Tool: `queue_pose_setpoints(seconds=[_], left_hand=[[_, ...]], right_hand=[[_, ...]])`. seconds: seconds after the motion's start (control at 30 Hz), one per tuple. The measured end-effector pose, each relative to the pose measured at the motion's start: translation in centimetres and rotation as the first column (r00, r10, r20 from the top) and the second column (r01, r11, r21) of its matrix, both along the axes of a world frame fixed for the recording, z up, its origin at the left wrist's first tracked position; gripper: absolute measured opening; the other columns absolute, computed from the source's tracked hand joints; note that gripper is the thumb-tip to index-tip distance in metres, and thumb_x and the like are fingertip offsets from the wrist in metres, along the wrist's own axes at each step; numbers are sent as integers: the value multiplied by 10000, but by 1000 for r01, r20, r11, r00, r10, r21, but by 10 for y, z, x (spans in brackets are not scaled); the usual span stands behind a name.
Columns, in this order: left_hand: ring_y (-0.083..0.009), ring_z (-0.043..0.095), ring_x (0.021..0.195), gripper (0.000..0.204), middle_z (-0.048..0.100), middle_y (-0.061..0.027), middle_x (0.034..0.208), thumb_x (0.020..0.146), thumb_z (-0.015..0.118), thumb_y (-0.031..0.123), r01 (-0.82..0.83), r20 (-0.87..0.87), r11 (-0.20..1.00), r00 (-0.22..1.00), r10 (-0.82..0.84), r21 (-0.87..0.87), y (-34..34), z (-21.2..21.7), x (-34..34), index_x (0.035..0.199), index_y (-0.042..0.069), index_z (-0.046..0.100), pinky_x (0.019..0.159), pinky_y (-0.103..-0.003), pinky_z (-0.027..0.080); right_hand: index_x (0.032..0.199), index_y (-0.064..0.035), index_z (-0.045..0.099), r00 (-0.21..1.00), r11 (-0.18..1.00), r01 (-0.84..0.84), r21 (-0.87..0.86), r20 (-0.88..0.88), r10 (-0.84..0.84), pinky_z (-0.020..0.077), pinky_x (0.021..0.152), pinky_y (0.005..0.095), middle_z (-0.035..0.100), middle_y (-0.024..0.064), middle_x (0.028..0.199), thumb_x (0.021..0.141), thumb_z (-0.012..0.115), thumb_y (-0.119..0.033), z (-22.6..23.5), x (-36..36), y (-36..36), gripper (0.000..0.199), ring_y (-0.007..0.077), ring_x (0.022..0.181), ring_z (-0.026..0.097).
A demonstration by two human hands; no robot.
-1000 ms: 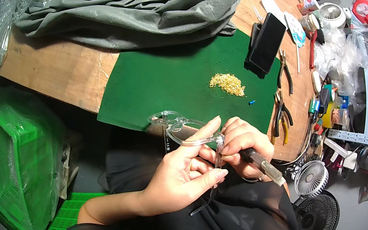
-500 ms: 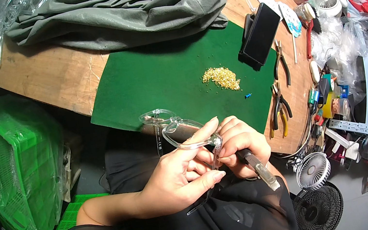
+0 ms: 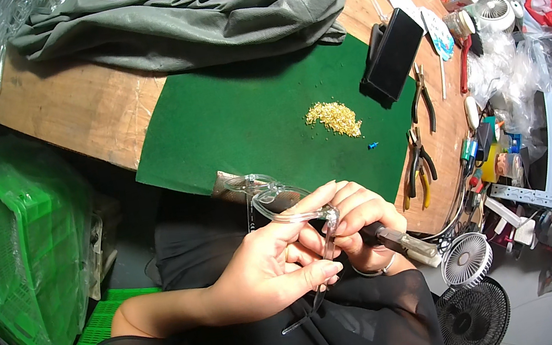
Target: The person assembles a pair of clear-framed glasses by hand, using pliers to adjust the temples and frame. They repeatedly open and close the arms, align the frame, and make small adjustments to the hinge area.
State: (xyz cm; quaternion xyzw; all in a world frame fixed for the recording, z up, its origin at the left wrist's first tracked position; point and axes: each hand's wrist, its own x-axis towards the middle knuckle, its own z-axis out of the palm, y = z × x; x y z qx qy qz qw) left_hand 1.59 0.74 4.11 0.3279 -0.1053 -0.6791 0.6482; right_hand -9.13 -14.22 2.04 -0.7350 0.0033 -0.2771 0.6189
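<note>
A pair of clear eyeglasses (image 3: 281, 200) is held over the near edge of the green mat (image 3: 230, 121). My left hand (image 3: 257, 272) is closed around it near the hinge, thumb and fingers on the folded-down temple (image 3: 330, 243). Close against the hinge, my right hand (image 3: 365, 216) pinches at the frame's corner. It also grips a screwdriver-like tool (image 3: 407, 244) with a dark and translucent handle that points to the lower right; its tip is hidden by the fingers. On the mat lies a heap of tiny gold-coloured pieces (image 3: 335, 120), with a small blue piece (image 3: 372, 146) nearby.
A black phone-like device (image 3: 392, 56) leans at the mat's right edge. Beside it lie two pliers (image 3: 424, 98) (image 3: 419, 165). A grey cloth (image 3: 191, 25) covers the far side. Green crates (image 3: 37, 244) stand at left, small fans (image 3: 466, 259) at right.
The eyeglasses have tilted slightly, their far end lower and further right. My right hand has turned a little, and the tool's handle end has swung up and to the right.
</note>
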Motion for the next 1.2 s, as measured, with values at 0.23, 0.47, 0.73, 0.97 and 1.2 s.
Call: queue_pose_setpoints(seconds=[0.23,0.47,0.73,0.97,1.2], left_hand=[[-163,620,847,778,544,-98,942,813,596,-113,-18,15,999,1000,19,-39,4,-4,-2,1447,51,177,762,-279,533],[-124,606,854,782,554,-77,943,808,605,-112,-51,141,995,988,62,-81,2,-4,-5,1446,41,179,780,-248,517],[-123,603,859,783,564,-86,959,809,605,-112,-14,128,999,992,19,-39,3,0,-3,1446,34,173,781,-245,514],[-123,598,869,783,557,-80,965,810,604,-112,-34,166,996,985,48,-87,3,-5,-4,1446,38,172,788,-247,516],[-120,598,871,766,572,-106,1012,804,599,-110,-10,187,998,982,21,-59,3,-2,-2,1440,46,201,790,-249,518]], right_hand=[[808,-34,598,1000,999,12,-30,-20,-12,453,647,340,614,77,761,777,729,-106,4,1,2,154,213,683,581],[814,-47,600,1000,992,-11,-122,-11,10,457,661,353,615,70,758,777,724,-115,6,1,-2,147,222,677,578],[820,-51,598,1000,989,-21,-143,-10,20,458,661,351,614,67,756,788,717,-126,6,1,-2,144,216,676,577],[836,-53,595,1000,993,-21,-115,-1,21,457,659,349,613,66,767,786,719,-126,3,1,-1,153,219,683,572],[860,-44,588,999,980,44,-195,3,-44,478,712,369,619,70,771,803,706,-156,7,-2,-2,172,230,721,601]])
